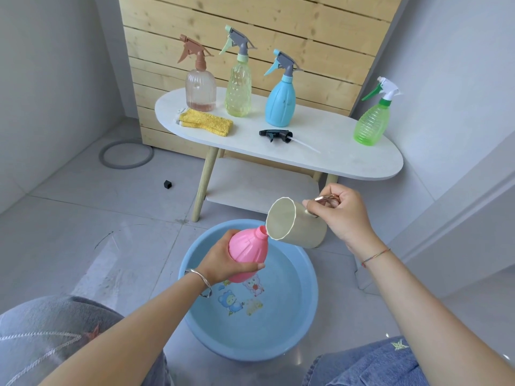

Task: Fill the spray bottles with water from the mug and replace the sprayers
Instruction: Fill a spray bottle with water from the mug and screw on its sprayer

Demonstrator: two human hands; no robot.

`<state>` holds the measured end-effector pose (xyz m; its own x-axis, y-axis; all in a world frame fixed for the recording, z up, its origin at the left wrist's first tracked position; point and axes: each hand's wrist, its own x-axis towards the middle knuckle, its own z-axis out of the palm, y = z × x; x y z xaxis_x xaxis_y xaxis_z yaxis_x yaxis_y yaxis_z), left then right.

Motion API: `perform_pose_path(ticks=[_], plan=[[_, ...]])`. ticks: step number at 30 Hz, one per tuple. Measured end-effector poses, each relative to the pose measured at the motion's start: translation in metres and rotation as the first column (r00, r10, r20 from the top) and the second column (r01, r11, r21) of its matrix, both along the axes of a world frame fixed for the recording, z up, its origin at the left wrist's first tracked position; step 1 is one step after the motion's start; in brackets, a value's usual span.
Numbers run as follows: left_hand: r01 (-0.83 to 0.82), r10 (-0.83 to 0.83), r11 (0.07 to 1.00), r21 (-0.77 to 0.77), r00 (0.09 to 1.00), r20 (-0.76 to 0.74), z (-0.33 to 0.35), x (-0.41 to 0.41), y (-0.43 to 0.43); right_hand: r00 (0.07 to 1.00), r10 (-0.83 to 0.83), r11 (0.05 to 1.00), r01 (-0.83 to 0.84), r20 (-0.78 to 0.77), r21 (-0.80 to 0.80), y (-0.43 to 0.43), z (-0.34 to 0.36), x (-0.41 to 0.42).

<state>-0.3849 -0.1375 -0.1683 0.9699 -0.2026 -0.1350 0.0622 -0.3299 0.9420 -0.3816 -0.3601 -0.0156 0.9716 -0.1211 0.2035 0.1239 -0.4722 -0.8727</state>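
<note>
Pink bottle (248, 253): smooth ribbed plastic, bulbous, sprayer off. It is held over the far rim of the round blue basin (309, 316), long axis tilted, open neck pointing up-right. Left hand (220, 260) fingers curl round its body. Beige mug (295, 224), also above the far rim, is tipped sideways with its scalloped rim touching the neck. Right hand (340, 215) fingers grip the metallic handle. Black sprayer (276, 134) lies flat on the white tabletop (334, 146) beyond the basin.

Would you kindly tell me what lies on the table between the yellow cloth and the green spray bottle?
In the head view, a loose black sprayer lies on its side between the yellow cloth and the green spray bottle.
</note>
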Motion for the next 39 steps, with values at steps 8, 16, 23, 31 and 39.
perform_pose_path(ticks=[8, 16, 23, 31, 39], plan=[[0.017, -0.017, 1.0, 0.002, 1.0, -0.013, -0.001, -0.0003, 0.0004, 0.999, 0.002, 0.998, 0.0, 0.033, -0.062, 0.0005, 0.0034, 0.0], [0.002, -0.002, 1.0, -0.013, 1.0, -0.025, 0.0005, -0.0003, -0.0004, 0.996, 0.025, 0.996, -0.019, 0.08, -0.084, 0.0039, 0.004, 0.0017], [0.008, -0.008, 1.0, -0.008, 0.999, -0.04, 0.0007, -0.0025, -0.0013, 0.986, 0.067, 0.983, -0.039, 0.152, -0.181, 0.0066, 0.0031, 0.0021], [0.007, -0.007, 1.0, 0.003, 0.999, -0.044, -0.0015, -0.0026, -0.0015, 0.976, 0.106, 0.974, -0.063, 0.19, -0.218, 0.0086, 0.0025, 0.0059], [0.013, -0.013, 1.0, 0.002, 0.999, -0.041, -0.0046, -0.0019, -0.0023, 0.963, 0.144, 0.951, -0.071, 0.228, -0.301, 0.01, 0.0005, 0.0086]])
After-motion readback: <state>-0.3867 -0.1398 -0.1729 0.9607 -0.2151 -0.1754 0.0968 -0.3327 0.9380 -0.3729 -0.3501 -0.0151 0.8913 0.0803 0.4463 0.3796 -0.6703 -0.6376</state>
